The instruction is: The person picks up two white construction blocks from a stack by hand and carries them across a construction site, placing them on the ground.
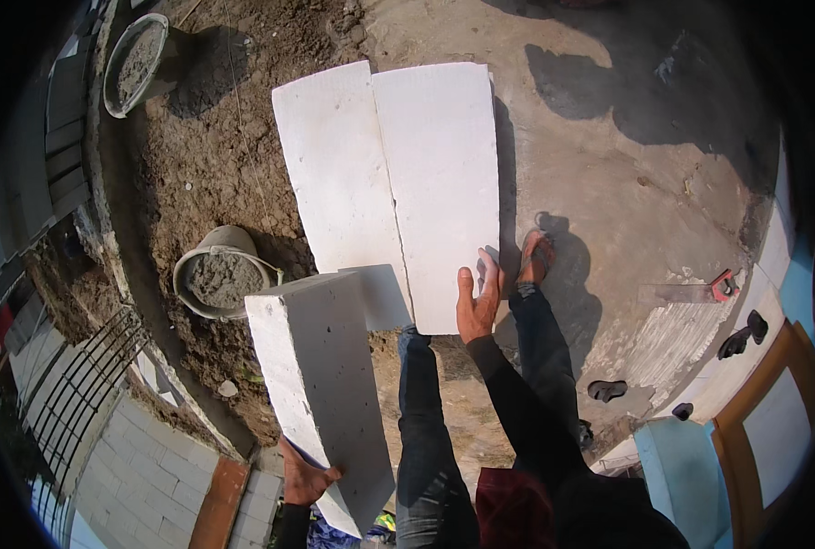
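Observation:
My left hand grips the lower end of a white aerated concrete block, its thumb lying on the shaded face. That block stands tilted on its narrow side, its far end by the corner of two white blocks lying side by side. Of these, the left block is partly hidden by the held one. On the near right corner of the right block rests my right hand, thumb and fingers apart. What supports the two blocks from below is hidden.
A bucket of grey mortar stands on rough soil to the left; another bucket is farther off. At right lie a handsaw and dark footwear. A low wall edge and a metal grid run along the left.

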